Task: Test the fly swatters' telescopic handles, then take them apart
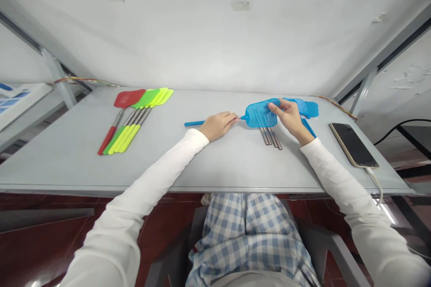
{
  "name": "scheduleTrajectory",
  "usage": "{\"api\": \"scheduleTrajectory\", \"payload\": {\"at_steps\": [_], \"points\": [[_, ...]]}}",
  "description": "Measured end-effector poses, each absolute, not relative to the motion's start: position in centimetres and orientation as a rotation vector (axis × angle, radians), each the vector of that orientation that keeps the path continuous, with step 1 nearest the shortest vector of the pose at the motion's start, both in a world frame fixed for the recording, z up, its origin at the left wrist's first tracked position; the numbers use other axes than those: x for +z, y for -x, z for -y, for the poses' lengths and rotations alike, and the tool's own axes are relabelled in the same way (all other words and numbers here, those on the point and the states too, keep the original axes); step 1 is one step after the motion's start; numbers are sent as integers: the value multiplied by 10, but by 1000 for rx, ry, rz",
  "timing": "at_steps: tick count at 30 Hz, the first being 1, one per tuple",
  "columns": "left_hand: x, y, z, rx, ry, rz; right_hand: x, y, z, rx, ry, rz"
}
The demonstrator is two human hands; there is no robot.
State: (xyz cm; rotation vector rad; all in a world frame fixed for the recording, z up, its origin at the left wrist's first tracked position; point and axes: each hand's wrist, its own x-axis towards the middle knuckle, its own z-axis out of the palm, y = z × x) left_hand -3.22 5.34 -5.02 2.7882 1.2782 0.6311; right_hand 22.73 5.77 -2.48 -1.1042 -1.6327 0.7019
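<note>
Between my two hands is a blue fly swatter, its perforated head (pixel 257 115) pinched at the right edge by my right hand (pixel 290 117). My left hand (pixel 219 125) is closed round the swatter's rod near the neck, and the blue handle (pixel 194 123) sticks out to the left of it. Several metal rods (pixel 271 138) lie on the table just below the head. Behind my right hand are more blue swatter heads (pixel 308 108), and a blue handle (pixel 309 128) shows beside its wrist, partly covered.
Several fly swatters with red (pixel 129 98), green and yellow heads and handles lie fanned out at the left of the grey table (pixel 161 157). A phone (pixel 354 145) with a white cable (pixel 375 179) lies at the right. A white wall rises behind the table.
</note>
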Motion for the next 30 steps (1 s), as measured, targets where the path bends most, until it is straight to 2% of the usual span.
{"api": "scheduleTrajectory", "payload": {"at_steps": [13, 21, 30], "points": [[-52, 32, -58, 716, -2722, -1238, -7, -243, -61, 542, 1173, 1584], [-49, 35, -52, 842, -2632, -1315, -22, -236, -55, 949, 1069, 1616], [-48, 27, -50, 819, -2632, -1297, -31, -219, -51, 1044, 1054, 1536]]}}
